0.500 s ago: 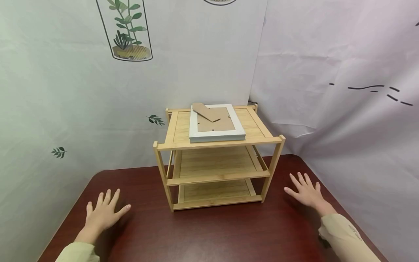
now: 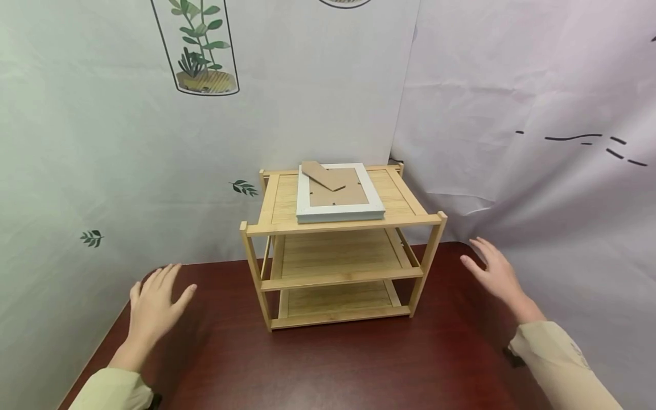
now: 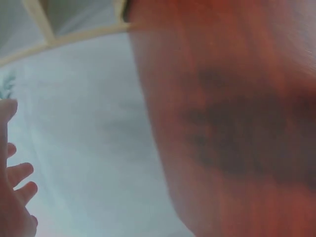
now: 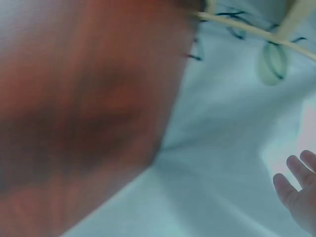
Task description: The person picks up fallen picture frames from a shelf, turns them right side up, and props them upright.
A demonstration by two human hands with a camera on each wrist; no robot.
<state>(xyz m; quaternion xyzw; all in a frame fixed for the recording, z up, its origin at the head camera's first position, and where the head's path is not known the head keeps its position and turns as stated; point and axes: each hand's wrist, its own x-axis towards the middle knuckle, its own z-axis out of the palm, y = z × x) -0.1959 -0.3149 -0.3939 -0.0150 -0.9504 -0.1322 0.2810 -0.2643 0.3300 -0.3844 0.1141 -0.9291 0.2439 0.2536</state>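
Left hand (image 2: 152, 310): raised near tabletop (image 2: 328, 364)'s left edge, fingers extended
Right hand (image 2: 498, 278): raised near right edge, fingers extended
Rack (image 2: 340, 279): toward back edge; we see picture frame (image 2: 353, 195) on top

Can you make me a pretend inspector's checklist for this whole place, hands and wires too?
Surface: dark red table, shiny.
Job's things: wooden rack with three shelves, standing on the table; white frame lying back up on its top shelf; brown angled piece lying across the frame's back.
Clutter: nothing seen.
Hands: left hand and right hand hover either side of the rack, holding nothing.
Cables: dark line at the rack's back right corner; cannot tell if cable.
Surroundings: pale cloth, plant prints.
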